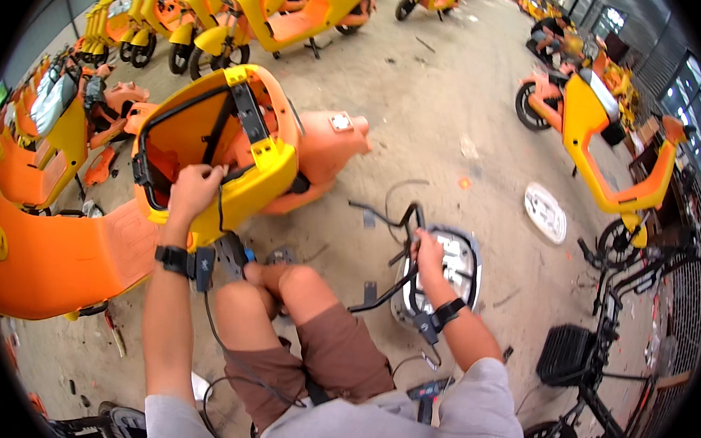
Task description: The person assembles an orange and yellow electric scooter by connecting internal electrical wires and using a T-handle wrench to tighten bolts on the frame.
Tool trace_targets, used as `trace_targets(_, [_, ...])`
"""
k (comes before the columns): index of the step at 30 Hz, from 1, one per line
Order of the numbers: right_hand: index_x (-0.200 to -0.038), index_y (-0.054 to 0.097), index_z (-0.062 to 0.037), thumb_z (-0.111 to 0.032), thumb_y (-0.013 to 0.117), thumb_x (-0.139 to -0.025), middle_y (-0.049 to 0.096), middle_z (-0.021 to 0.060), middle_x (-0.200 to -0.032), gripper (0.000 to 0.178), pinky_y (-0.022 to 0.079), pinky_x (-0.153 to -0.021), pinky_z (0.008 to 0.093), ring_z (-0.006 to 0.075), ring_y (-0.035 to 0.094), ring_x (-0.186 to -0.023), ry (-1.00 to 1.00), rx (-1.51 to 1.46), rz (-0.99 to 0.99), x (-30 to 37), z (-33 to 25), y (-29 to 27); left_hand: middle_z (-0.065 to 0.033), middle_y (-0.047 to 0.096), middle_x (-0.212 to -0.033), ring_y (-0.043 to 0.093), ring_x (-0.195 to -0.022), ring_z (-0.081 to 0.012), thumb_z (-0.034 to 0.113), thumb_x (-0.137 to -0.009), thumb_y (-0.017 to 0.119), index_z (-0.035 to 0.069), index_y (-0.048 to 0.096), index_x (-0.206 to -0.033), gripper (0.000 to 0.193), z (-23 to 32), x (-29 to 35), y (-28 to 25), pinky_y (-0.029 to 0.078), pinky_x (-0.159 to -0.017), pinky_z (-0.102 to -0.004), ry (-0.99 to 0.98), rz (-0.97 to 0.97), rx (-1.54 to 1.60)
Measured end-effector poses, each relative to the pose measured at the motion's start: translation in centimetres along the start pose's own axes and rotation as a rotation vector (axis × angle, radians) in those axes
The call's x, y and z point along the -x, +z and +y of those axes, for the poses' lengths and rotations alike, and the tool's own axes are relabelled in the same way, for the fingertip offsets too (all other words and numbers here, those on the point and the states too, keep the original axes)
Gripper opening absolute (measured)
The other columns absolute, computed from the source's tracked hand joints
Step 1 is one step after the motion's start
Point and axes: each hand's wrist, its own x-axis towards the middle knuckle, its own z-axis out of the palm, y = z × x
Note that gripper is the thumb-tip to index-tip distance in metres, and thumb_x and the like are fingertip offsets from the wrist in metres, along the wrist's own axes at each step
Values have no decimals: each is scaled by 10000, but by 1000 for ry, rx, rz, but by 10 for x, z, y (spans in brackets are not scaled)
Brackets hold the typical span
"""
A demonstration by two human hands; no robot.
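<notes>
Grey-shirted torso and brown shorts [334, 354] at 6 o'clock, knee bent up toward centre, person seated low on concrete floor [430, 103]. Big orange body panel [51, 257] at 8 o'clock lies flat, near the left forearm. Yellow-and-orange scooter shell [243, 144] at 11 o'clock sits tipped on its side, open cavity facing camera, black straps and bracket inside; orange rear section [331, 141] sticks out behind it toward 12. Left hand [194, 189] is closed over the lower yellow rim of that shell, fingers curled on the edge next to a black cable; black wrist strap [173, 258] with small device below it. Right hand [427, 252] at 4 o'clock from centre grips a black bent metal frame [388, 253], fingers wrapped round the tube; frame lies across a grey-white plastic cover [456, 270] on the floor. Black band on right wrist [448, 309]. Yellow-orange scooter [605, 130] stands upright at 2 o'clock, well apart from both hands. Row of yellow scooters [219, 10] parked at 11 to 12 o'clock along the far edge. Bare black bike frame with basket [591, 354] at 4 o'clock, near the right elbow. White oval panel [545, 212] on the floor at 3 o'clock. Another person [550, 34] crouches far off at 1 o'clock, detail too small to tell. Small scraps and screws scattered on the floor.
</notes>
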Motion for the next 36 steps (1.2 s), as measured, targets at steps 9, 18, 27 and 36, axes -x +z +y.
trace_targets(9, [-931, 596, -5, -180, 565, -1001, 691, 122, -801, 191, 470, -595, 305, 184, 630, -635, 174, -45, -118, -59, 130, 47, -222, 712, -896, 681, -896, -412, 401, -878, 549, 52, 760, -984, 422, 11, 2, -2, 536, -826, -449, -24, -25, 41])
trace_targets(18, [-1075, 575, 23, -149, 532, -1006, 690, 146, -883, 190, 527, -618, 360, 219, 638, -648, 321, -29, -19, -52, 156, 9, -229, 708, -939, 676, -915, -416, 394, -880, 551, 54, 760, -984, 412, 7, 0, -2, 536, -838, -454, -27, -31, 27])
trace_targets(27, [-1240, 594, 56, -151, 628, -859, 705, 181, -948, 435, 548, -802, 390, 304, 695, -883, -14, 642, 159, -71, 181, -16, -229, 707, -962, 669, -952, -424, 431, -909, 533, 74, 760, -1002, 434, 13, -2, -2, 531, -865, -474, 7, -16, 27])
trace_targets(36, [-1263, 580, 1, -78, 521, -961, 690, 120, -994, 318, 503, -577, 288, 188, 653, -702, 131, -86, -263, 51, 8, 37, -221, 720, -983, 683, -946, -409, 433, -887, 526, 94, 778, -981, 432, 3, 11, -8, 530, -900, -473, -51, -4, 26])
